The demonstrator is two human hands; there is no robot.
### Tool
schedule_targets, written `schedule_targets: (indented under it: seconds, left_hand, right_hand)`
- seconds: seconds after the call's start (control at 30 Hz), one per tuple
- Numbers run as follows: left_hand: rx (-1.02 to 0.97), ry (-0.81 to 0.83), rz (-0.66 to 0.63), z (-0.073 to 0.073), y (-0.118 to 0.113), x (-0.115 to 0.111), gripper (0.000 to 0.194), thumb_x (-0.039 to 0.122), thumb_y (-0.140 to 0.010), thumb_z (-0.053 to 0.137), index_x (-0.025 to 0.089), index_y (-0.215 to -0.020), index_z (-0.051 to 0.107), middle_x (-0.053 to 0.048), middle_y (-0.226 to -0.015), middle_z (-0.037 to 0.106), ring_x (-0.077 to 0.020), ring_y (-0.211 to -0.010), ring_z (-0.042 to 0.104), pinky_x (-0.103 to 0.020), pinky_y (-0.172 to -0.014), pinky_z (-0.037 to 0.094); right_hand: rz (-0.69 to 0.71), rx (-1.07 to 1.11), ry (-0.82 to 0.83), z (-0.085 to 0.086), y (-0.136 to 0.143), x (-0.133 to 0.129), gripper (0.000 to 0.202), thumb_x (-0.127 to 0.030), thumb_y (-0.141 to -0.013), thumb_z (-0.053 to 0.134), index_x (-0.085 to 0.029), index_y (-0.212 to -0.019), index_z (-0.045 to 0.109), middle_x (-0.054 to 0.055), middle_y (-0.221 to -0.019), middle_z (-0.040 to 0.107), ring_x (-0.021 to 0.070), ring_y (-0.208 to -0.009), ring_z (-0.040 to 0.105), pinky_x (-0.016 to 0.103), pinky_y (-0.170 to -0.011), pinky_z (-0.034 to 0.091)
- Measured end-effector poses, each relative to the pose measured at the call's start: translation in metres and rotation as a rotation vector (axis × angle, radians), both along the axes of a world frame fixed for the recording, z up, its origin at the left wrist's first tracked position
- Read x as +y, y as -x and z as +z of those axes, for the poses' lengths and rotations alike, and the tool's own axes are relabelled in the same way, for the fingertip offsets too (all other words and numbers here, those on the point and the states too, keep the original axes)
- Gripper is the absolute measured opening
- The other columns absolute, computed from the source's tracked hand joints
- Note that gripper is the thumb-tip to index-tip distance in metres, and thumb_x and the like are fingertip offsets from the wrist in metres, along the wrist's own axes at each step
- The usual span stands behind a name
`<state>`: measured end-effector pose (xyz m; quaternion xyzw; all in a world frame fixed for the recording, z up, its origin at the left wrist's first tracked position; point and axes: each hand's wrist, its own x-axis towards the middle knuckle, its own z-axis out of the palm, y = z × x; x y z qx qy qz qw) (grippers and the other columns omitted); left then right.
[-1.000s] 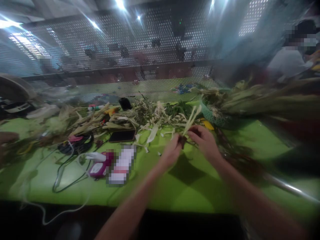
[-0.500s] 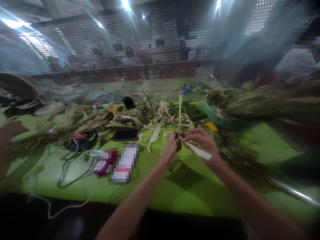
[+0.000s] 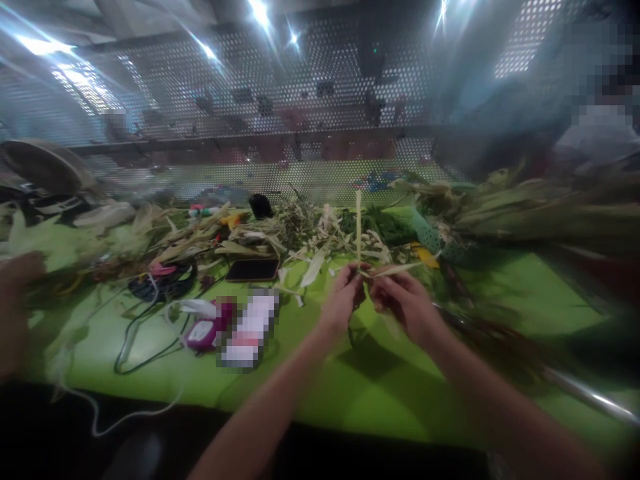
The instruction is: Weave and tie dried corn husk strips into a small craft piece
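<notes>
Above the green table, my left hand pinches the lower end of a narrow, pale strip of what looks like corn husk, which stands upright from the fingers. Close beside it, my right hand is closed with its fingertips near the same spot. A second pale husk strip runs from between the hands over the right fingers, pointing right. Blurred greenish pieces hang below the hands. Exactly where the strips meet is hidden by my fingers.
On the green table lie a dark phone, a purple device with a cable and a blurred-out white sheet-like item. Husk scraps pile behind. A green basket of husks stands right. Another person's hand is at left.
My right fingers have turned and curled in closer to my left hand. The second strip, earlier slanting down over the right palm, now points right above the fingers. My left hand stays nearly in place.
</notes>
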<state>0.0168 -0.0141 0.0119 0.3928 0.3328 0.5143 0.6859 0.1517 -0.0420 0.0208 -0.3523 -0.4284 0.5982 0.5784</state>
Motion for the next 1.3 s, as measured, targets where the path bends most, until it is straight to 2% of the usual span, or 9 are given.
schedule_targets:
  seconds: [0.2,0.37,0.47,0.63,0.77,0.9,1.07,1.2,1.3]
  left_hand:
    - [-0.124,-0.006,-0.09,0.003,0.0,-0.001,0.028,0.03,-0.075,0.072,0.018,-0.099,0.064,0.004,-0.068,0.049,-0.0015,-0.047,0.03,-0.015,-0.046,0.024]
    - [-0.159,0.018,-0.176,0.004,0.002,-0.002,0.035,0.027,-0.075,0.069,0.017,-0.109,0.065,0.007,-0.06,0.037,-0.0034,-0.049,0.031,-0.016,-0.048,0.026]
    - [-0.119,0.04,-0.167,0.002,0.002,-0.004,0.042,0.032,-0.075,0.072,0.019,-0.114,0.065,0.004,-0.066,0.047,-0.0032,-0.053,0.038,-0.015,-0.052,0.033]
    - [-0.032,0.087,-0.096,-0.002,-0.002,-0.006,0.05,0.044,-0.068,0.079,0.024,-0.112,0.067,-0.001,-0.088,0.066,-0.0062,-0.066,0.054,-0.016,-0.057,0.041]
    - [-0.042,0.072,-0.064,-0.001,-0.004,-0.005,0.039,0.041,-0.071,0.078,0.021,-0.103,0.068,0.004,-0.069,0.055,-0.0027,-0.053,0.041,-0.015,-0.05,0.032]
    - [-0.038,0.064,-0.062,0.002,-0.003,-0.004,0.035,0.039,-0.073,0.076,0.018,-0.1,0.068,0.006,-0.062,0.043,-0.0017,-0.048,0.03,-0.015,-0.046,0.024]
    - [-0.031,0.032,-0.051,0.002,-0.001,-0.003,0.035,0.037,-0.073,0.074,0.018,-0.103,0.069,0.006,-0.061,0.042,-0.0024,-0.048,0.031,-0.015,-0.046,0.024]
    - [0.024,0.001,0.0,0.0,0.001,-0.001,0.035,0.035,-0.071,0.077,0.019,-0.101,0.071,0.004,-0.066,0.053,-0.0017,-0.049,0.036,-0.016,-0.046,0.025]
    - [0.06,0.045,0.048,-0.001,0.003,0.002,0.036,0.036,-0.068,0.078,0.018,-0.099,0.071,0.005,-0.064,0.054,-0.0016,-0.046,0.036,-0.017,-0.044,0.023]
  right_hand:
    - [-0.086,0.042,0.045,-0.002,-0.007,0.008,0.017,-0.035,-0.075,0.079,-0.024,-0.084,0.071,-0.003,-0.075,0.065,0.0087,-0.062,0.055,0.022,-0.059,0.047]
    - [-0.097,0.018,0.064,-0.002,-0.004,0.008,0.021,-0.037,-0.073,0.08,-0.025,-0.09,0.074,0.0,-0.092,0.072,0.0142,-0.077,0.062,0.026,-0.067,0.05]
    - [-0.104,0.004,0.058,-0.001,0.001,0.006,0.029,-0.036,-0.069,0.082,-0.027,-0.095,0.075,0.002,-0.096,0.074,0.0187,-0.086,0.065,0.032,-0.076,0.052]
    - [-0.159,-0.063,-0.005,-0.007,0.005,0.007,0.026,-0.034,-0.065,0.084,-0.026,-0.088,0.076,0.001,-0.097,0.074,0.0194,-0.092,0.065,0.035,-0.088,0.05]
    - [-0.176,-0.116,-0.032,-0.002,0.001,0.006,0.023,-0.032,-0.063,0.085,-0.024,-0.081,0.072,0.002,-0.105,0.074,0.0194,-0.087,0.066,0.034,-0.077,0.052]
    - [-0.212,-0.171,-0.043,0.009,-0.005,0.003,0.023,-0.034,-0.068,0.083,-0.023,-0.081,0.067,0.003,-0.096,0.074,0.0168,-0.075,0.066,0.03,-0.066,0.051]
    - [-0.227,-0.146,-0.035,0.01,-0.008,0.007,0.025,-0.038,-0.068,0.082,-0.022,-0.079,0.066,0.002,-0.084,0.074,0.0168,-0.074,0.065,0.03,-0.068,0.051]
    - [-0.183,-0.148,0.023,0.004,-0.005,0.01,0.03,-0.043,-0.069,0.081,-0.02,-0.08,0.064,0.001,-0.068,0.068,0.0158,-0.061,0.061,0.03,-0.059,0.05]
    - [-0.143,-0.184,0.043,0.002,-0.006,0.011,0.034,-0.045,-0.071,0.078,-0.019,-0.087,0.063,0.001,-0.07,0.066,0.0167,-0.062,0.061,0.031,-0.058,0.051]
